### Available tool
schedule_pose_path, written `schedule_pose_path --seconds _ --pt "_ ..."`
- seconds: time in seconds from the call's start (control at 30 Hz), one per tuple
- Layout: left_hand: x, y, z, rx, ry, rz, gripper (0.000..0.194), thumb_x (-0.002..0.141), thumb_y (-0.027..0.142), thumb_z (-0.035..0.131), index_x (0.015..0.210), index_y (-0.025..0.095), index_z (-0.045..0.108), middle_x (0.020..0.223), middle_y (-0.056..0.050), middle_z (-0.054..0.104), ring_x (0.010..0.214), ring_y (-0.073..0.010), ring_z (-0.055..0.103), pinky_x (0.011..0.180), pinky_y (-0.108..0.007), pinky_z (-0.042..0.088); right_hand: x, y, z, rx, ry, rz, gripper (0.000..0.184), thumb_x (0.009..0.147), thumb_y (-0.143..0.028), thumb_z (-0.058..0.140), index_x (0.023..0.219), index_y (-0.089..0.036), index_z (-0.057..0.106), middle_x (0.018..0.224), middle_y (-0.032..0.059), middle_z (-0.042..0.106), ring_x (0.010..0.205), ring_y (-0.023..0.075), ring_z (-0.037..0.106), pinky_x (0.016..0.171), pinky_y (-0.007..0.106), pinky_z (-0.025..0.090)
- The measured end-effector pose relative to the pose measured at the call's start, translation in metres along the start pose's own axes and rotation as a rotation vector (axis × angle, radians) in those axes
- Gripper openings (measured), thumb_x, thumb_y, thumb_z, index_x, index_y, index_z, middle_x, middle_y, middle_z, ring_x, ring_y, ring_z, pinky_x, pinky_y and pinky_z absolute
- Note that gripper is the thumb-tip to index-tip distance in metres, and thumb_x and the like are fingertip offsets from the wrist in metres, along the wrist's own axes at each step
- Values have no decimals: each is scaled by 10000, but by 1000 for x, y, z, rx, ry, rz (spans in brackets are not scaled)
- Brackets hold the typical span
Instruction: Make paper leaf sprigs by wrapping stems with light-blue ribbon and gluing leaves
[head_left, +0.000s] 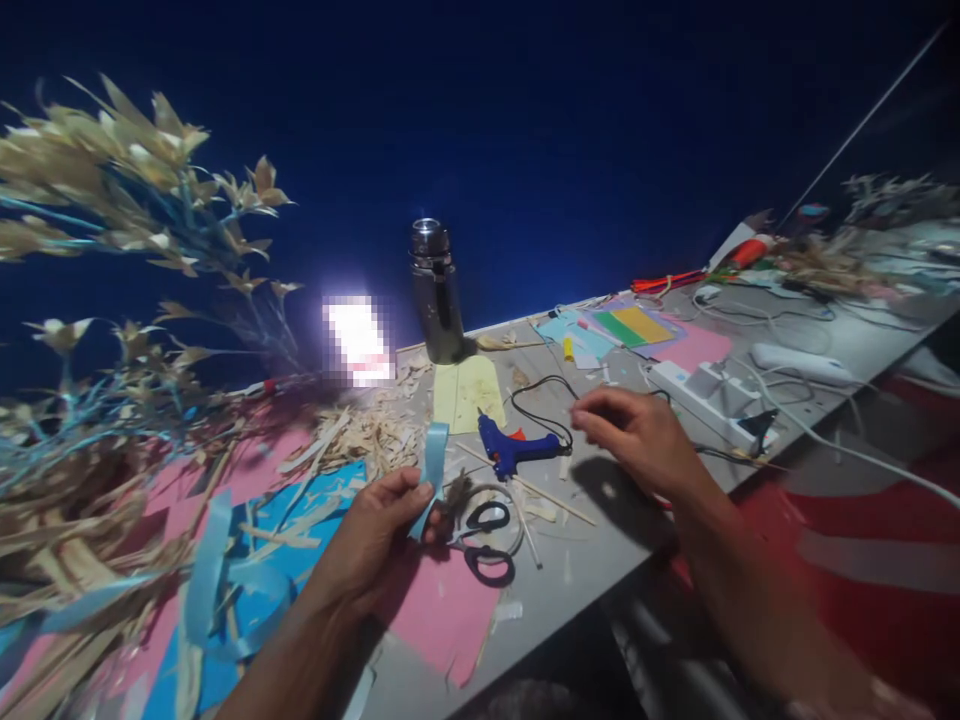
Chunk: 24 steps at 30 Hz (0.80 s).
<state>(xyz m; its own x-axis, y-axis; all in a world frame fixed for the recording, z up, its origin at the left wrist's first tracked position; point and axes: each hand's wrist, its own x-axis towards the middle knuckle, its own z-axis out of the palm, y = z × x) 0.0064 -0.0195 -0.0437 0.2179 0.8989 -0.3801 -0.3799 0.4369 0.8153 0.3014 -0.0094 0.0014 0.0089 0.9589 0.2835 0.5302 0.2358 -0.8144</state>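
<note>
My left hand pinches a strip of light blue ribbon between thumb and fingers, its end pointing up. Just right of that hand lie scissors with black handles, partly over a pink sheet. A blue hot glue gun with an orange trigger rests on the table, close to a thin stick. Right of the glue gun, my right hand hovers over the table with its fingers curled together; whether anything is between the fingertips is hidden. More light blue ribbon lies loose at the left.
A dark flask stands behind a yellow sheet. Dried flower stems rise at left above scattered husk strips. A white power strip with cords sits at right, near coloured sheets.
</note>
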Motion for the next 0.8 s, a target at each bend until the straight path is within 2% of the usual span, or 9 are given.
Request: schedule_pose_path --seconds 0.03,0.1,0.13,0.2,0.27,0.37,0.57,0.7,0.8 --pt "0 2 0 0 9 2 355 627 277 936 708 149 615 555 -7 620 500 -124 555 483 -225 457 -13 7 -1 -41 15 59 183 886 -337 647 810 -190 728 682 15 690 585 163 598 568 288 443" --pt "1 6 0 -7 23 10 348 623 265 938 706 146 621 549 -4 617 485 -117 549 472 -216 454 -40 15 10 -93 -46 99 188 905 -315 626 789 -192 707 677 20 689 600 174 612 566 287 446" --pt "1 8 0 -17 30 15 340 621 249 937 708 146 625 548 1 616 482 -113 546 476 -216 461 -52 16 20 -97 -102 55 193 925 -285 603 783 -193 696 714 29 704 647 179 633 589 283 458" --pt "1 11 -1 -42 52 31 330 612 213 938 705 147 629 551 7 616 481 -103 541 484 -208 467 -70 12 45 -111 -319 -120 166 964 -238 571 869 -190 698 823 47 725 761 190 658 700 299 493" --pt "0 13 0 -55 69 52 338 594 208 947 695 145 631 552 6 617 483 -98 536 486 -204 470 -78 4 67 -208 -421 -308 144 987 -214 552 949 -179 686 942 85 720 900 221 649 818 339 501" --pt "-2 15 2 -43 53 68 358 577 240 961 686 146 633 544 5 610 489 -104 536 492 -215 479 -71 -9 84 -451 -518 -356 107 973 -203 584 1037 -171 664 1082 121 685 1029 269 614 851 372 497" --pt "-11 21 1 -23 -51 158 358 612 321 951 705 151 649 541 11 601 488 -99 527 487 -200 435 -44 -27 90 -651 -696 -360 172 937 -321 656 1013 -170 688 1031 109 705 968 282 659 746 335 471" --pt "-21 28 -2 -91 -160 222 379 576 367 965 736 156 694 566 24 573 452 -78 481 432 -189 366 -36 -31 93 -589 -756 -261 104 871 -253 672 818 -169 699 854 88 733 761 234 671 632 294 381" --pt "-26 31 -4 -177 -226 257 356 573 339 962 638 165 657 579 40 529 428 -65 440 411 -197 342 -32 -26 90 -324 -667 -84 134 872 -188 604 747 -174 654 722 51 683 660 185 612 587 273 326"
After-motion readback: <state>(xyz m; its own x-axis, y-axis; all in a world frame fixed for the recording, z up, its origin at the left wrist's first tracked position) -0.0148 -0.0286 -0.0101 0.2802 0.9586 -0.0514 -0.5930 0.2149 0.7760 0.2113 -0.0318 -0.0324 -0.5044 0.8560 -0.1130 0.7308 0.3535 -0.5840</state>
